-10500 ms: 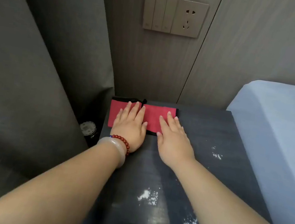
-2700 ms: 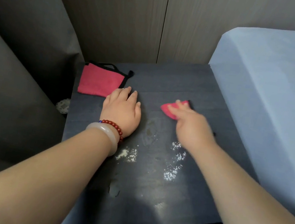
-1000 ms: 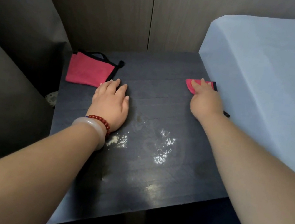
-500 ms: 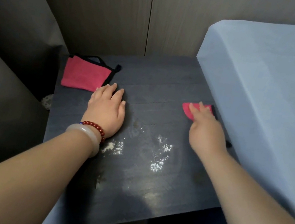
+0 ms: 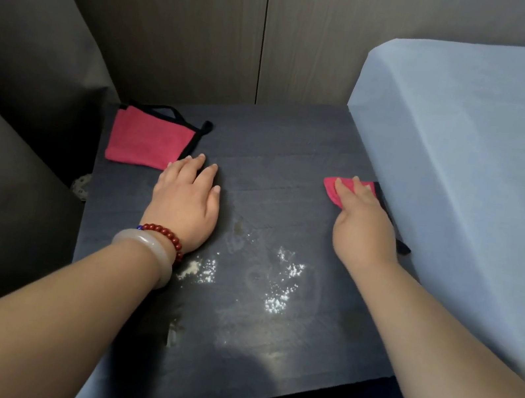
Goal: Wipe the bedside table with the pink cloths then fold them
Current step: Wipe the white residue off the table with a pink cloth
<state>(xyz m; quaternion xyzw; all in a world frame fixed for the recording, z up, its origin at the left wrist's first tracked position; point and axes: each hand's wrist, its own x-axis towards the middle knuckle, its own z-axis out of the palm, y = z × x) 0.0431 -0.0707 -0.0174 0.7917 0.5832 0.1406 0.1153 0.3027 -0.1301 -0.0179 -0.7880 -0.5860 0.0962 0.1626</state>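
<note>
Pink cloth pressed under right hand, fingers flat; left hand flat, relaxed, on bedside table, touching second cloth.

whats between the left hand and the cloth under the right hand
Head view: bare dark tabletop between left hand and pink cloth; the white powder lies nearer the person.

It's dim in here, the light soft and coming from the bed side. The pale bed sheet is the brightest thing, while the curtain on the left sinks near to black. The bedside table has a dull sheen toward its front, where scattered powder glints (almost blown white). A soft shadow hugs the left hand. The edges bow, and everything looks slightly soft and grainy.
</note>
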